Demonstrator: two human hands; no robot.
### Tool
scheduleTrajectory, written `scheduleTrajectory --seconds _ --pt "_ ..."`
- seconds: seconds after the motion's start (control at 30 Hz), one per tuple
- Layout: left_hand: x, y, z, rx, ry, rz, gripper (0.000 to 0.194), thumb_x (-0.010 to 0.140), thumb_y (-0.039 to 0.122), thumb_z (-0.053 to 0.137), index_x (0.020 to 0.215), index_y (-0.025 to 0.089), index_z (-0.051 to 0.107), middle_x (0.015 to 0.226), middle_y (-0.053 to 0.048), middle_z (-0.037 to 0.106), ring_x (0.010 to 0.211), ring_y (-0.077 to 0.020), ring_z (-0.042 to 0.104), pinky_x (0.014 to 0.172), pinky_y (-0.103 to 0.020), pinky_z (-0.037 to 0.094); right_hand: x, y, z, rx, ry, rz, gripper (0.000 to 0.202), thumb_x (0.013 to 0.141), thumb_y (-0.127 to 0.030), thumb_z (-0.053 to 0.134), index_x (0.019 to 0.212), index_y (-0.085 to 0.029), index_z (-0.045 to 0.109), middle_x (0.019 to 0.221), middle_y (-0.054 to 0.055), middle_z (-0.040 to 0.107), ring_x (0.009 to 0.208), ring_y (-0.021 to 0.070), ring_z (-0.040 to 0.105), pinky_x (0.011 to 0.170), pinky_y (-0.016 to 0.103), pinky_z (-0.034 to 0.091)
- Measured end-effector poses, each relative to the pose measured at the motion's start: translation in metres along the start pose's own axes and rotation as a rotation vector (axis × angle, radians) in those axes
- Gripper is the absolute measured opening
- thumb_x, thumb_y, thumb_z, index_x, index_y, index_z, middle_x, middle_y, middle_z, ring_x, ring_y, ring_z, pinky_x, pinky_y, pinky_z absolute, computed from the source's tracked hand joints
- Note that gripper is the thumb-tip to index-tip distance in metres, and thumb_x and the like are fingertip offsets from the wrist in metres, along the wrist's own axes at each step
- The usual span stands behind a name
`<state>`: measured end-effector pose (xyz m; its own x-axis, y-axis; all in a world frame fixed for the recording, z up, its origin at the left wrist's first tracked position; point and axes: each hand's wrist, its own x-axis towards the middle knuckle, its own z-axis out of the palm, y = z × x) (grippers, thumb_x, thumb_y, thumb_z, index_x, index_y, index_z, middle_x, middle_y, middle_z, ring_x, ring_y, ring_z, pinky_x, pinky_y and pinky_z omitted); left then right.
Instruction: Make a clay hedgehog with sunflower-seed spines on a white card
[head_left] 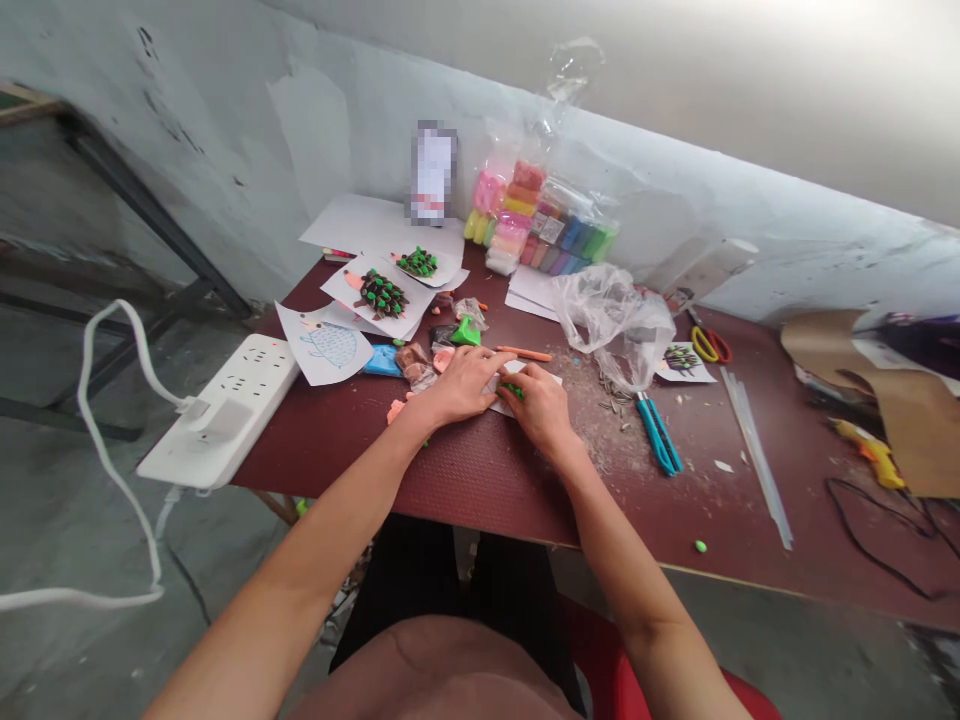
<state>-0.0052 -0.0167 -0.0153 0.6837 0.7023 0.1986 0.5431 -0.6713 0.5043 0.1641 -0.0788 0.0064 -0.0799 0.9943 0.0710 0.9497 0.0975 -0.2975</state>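
Observation:
On a small sheet of white paper [551, 376], both hands are close together. My left hand [466, 384] lies over the sheet's left part, fingers stretched out towards the right hand. My right hand [541, 408] has its fingers pressed together at a bit of green clay [514, 391], mostly hidden beneath them. Just beyond the fingertips is an orange stick-like tool [525, 354]. Lumps of pink clay [396, 408], brown clay [414, 364] and bright green clay [466, 332] lie to the left and behind my left hand.
Clay hedgehogs [381, 295] and a blue hedgehog drawing [330, 343] lie at left, near a white power strip [251, 400]. Behind are bagged colored clays [525, 215] and a crumpled plastic bag [615, 315]. A teal cutter [658, 435], scissors [711, 343] and yellow glue gun [870, 450] are right.

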Motion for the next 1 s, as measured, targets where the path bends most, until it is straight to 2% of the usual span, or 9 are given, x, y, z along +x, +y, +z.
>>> scheduleTrajectory --seconds 0.3,0.47,0.63,0.9,1.0 --pt "0.0005 -0.0001 -0.0017 -0.011 -0.008 -0.005 0.059 0.083 0.017 0.062 0.141 0.025 0.058 0.125 -0.01 0.065 0.12 -0.0282 0.056 0.108 -0.044 0.041 0.0023 -0.0075 0.0038 -0.113 -0.039 0.037 0.021 0.103 -0.026 0.054 0.104 -0.018 0.074 0.101 0.011 0.07 0.09 0.021 0.062 0.073 0.028 0.041" --pt "0.0003 0.0013 -0.0031 -0.002 -0.013 -0.011 0.054 0.083 0.018 0.063 0.137 0.023 0.061 0.123 -0.01 0.066 0.119 -0.0284 0.057 0.108 -0.044 0.041 0.0004 -0.0032 0.0076 -0.09 0.019 0.028 0.021 0.103 -0.023 0.049 0.104 -0.018 0.07 0.104 0.011 0.069 0.09 0.0215 0.062 0.073 0.029 0.041" --pt "0.0002 0.0006 -0.0013 0.016 -0.019 -0.014 0.053 0.084 0.018 0.062 0.137 0.023 0.059 0.125 -0.011 0.065 0.12 -0.0284 0.056 0.108 -0.044 0.041 -0.0033 -0.0011 0.0039 -0.055 0.068 0.042 0.023 0.104 -0.028 0.049 0.106 -0.02 0.071 0.104 0.01 0.07 0.09 0.0216 0.064 0.071 0.029 0.041" --pt "-0.0006 0.001 -0.0002 -0.016 0.027 0.049 0.055 0.084 0.015 0.06 0.139 0.019 0.059 0.129 -0.01 0.067 0.123 -0.0271 0.056 0.108 -0.042 0.04 -0.0032 -0.0071 0.0009 -0.143 -0.015 0.102 0.021 0.103 -0.031 0.054 0.102 -0.02 0.072 0.103 0.011 0.073 0.093 0.023 0.065 0.07 0.029 0.04" --pt "0.0005 0.0023 -0.0013 -0.027 0.048 0.091 0.046 0.085 0.014 0.058 0.131 0.018 0.064 0.127 -0.01 0.068 0.121 -0.0267 0.056 0.107 -0.042 0.041 -0.0021 -0.009 0.0013 -0.168 -0.03 0.103 0.023 0.104 -0.03 0.051 0.101 -0.019 0.071 0.103 0.012 0.072 0.091 0.0231 0.065 0.07 0.03 0.039"
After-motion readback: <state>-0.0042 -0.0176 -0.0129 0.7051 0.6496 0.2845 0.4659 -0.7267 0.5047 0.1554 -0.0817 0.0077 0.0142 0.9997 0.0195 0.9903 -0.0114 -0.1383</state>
